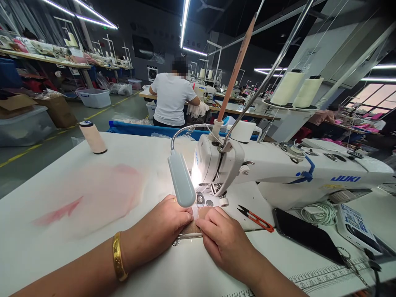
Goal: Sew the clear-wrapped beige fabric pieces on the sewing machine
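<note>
A narrow strip of pale sheer fabric [195, 212] lies between my hands, just in front of the sewing machine's [213, 165] presser foot. My left hand [161, 227], with a gold bracelet on its wrist, pinches the fabric's left side between thumb and fingers. From the right, my right hand [227, 241] pinches the other side close to the left thumb. The fingers hide much of the cloth. A grey lamp head [182, 179] hangs over the left fingertips and lights the needle area. To the right of my right hand lie orange thread snips [258, 219].
A black phone [305, 235], a coiled cable [320, 213] and a white box [357, 227] lie at right. A peach thread cone [93, 137] stands at the table's far left; sheer pinkish cloth [102, 194] lies nearer. A person [173, 97] sits ahead, facing away.
</note>
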The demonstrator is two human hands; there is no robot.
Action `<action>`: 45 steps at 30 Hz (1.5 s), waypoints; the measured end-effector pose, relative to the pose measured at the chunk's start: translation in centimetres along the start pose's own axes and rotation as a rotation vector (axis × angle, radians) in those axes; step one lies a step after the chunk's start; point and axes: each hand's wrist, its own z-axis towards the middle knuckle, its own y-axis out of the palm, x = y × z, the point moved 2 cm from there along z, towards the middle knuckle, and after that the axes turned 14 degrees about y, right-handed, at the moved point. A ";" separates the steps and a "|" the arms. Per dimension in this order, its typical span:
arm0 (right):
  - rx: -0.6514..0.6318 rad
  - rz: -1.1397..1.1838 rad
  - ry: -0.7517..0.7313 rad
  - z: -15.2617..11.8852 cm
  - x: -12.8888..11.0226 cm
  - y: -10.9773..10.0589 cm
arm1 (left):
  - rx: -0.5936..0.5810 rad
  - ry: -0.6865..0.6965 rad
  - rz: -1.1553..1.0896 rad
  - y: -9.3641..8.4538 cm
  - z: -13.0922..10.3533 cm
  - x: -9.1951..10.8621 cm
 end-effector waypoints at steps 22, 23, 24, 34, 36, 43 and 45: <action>0.032 -0.033 -0.060 -0.1 -0.4 0.2 | -0.007 -0.018 -0.021 0.3 -0.1 -0.1; 0.032 -0.034 -0.064 -0.1 -0.5 0.2 | -0.007 -0.016 -0.020 0.4 -0.1 -0.1; 0.034 -0.034 -0.069 -0.1 -0.5 0.2 | -0.007 -0.013 -0.021 0.4 0.0 -0.1; 0.033 -0.006 -0.072 -0.1 -0.7 0.0 | -0.010 -0.021 -0.037 0.6 0.0 0.0; 0.046 0.029 -0.049 -0.1 -0.5 -0.1 | -0.008 -0.001 -0.029 0.6 0.0 0.1; 0.045 0.022 0.006 -0.1 -0.5 0.1 | 0.006 0.016 0.033 0.7 -0.5 0.3; 0.043 -0.026 0.005 -0.2 -0.5 0.2 | -0.021 0.025 0.029 0.7 -0.8 0.4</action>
